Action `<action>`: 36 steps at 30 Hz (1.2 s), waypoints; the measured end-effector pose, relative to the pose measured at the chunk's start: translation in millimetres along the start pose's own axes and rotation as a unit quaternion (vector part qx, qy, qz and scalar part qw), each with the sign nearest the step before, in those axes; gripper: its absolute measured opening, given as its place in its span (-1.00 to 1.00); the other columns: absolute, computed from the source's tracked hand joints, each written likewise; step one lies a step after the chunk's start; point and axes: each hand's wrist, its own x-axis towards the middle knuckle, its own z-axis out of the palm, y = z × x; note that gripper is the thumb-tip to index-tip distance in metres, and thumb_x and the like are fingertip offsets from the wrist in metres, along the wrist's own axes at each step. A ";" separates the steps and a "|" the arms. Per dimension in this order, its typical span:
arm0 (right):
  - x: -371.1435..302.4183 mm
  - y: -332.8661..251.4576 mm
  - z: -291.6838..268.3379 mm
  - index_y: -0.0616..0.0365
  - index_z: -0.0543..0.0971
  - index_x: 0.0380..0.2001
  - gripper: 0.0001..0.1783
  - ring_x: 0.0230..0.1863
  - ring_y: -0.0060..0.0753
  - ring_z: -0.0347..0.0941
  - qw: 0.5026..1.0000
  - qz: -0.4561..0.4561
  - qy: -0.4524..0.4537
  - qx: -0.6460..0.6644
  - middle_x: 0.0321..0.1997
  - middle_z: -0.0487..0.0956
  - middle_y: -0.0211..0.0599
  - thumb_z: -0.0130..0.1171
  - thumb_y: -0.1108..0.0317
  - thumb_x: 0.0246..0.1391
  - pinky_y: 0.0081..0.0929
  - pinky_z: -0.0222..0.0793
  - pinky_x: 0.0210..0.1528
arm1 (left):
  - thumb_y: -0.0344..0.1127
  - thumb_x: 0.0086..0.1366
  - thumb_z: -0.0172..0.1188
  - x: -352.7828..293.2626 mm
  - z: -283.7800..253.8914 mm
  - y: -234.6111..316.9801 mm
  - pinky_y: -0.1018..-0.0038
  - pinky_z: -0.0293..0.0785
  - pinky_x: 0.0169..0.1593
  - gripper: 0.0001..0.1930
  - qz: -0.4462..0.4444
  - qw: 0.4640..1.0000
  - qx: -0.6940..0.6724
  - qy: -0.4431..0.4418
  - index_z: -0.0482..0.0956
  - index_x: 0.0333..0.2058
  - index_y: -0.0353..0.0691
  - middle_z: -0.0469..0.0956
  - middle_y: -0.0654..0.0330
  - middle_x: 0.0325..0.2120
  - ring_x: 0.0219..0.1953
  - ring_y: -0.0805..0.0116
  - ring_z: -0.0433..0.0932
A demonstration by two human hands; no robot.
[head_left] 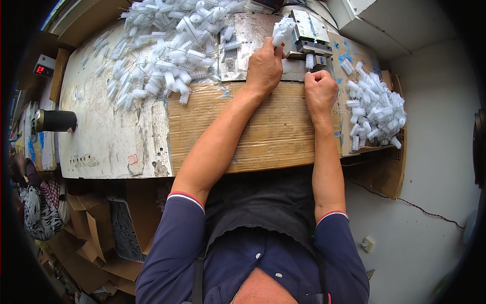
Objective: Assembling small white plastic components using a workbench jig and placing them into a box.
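My left hand point(265, 67) is closed around a small bunch of white bristle brushes point(283, 31), their heads sticking up past my fingers. To its right stands a metal block fixture point(310, 26) on the bench. At the fixture's front edge a single white bristle brush point(310, 61) points away from me. My right hand point(321, 91) is closed in a fist just below that brush, gripping its thin wire end, which is mostly hidden by the fingers. A metal plate point(253, 38) lies beneath and left of my left hand.
A large heap of white brushes point(167, 50) covers the bench's far left. A smaller brush pile point(377, 104) lies at the right by a cardboard side. Corrugated cardboard point(238, 129) covers the near bench. A dark cylinder point(56, 121) and a red-digit display point(44, 66) are at far left.
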 end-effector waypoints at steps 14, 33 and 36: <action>-1.8 2.5 0.5 0.15 0.65 -0.48 -0.68 -0.46 -0.05 0.65 0.999 0.003 0.018 0.036 -0.53 0.67 -0.12 0.37 0.14 0.19 -0.20 0.52 -0.32 | -0.38 0.41 0.19 -1.4 1.7 -0.6 0.03 0.51 -0.16 -0.85 0.111 0.980 0.164 0.005 0.53 -0.11 -0.30 0.62 -0.09 -0.33 -0.23 -0.15 0.61; -35.9 50.7 -119.8 0.07 0.64 -0.20 -0.78 -0.27 0.09 0.64 0.965 -0.099 -0.020 -0.241 -0.27 0.69 -0.12 0.32 0.19 0.21 -0.05 0.51 -0.23 | -0.52 0.33 0.06 0.1 5.1 11.4 0.15 0.54 -0.05 -0.72 0.207 0.935 0.269 -0.104 0.54 0.00 -0.20 0.49 0.00 -0.23 -0.11 -0.03 0.56; -36.8 54.2 -109.7 0.08 0.63 -0.25 -0.76 -0.27 0.12 0.63 0.960 -0.114 -0.015 -0.256 -0.27 0.68 -0.14 0.31 0.14 0.23 0.00 0.50 -0.22 | -0.53 0.33 0.06 -2.2 6.9 6.5 0.17 0.55 -0.05 -0.72 0.224 0.933 0.273 -0.074 0.55 -0.01 -0.24 0.49 -0.01 -0.24 -0.11 -0.02 0.57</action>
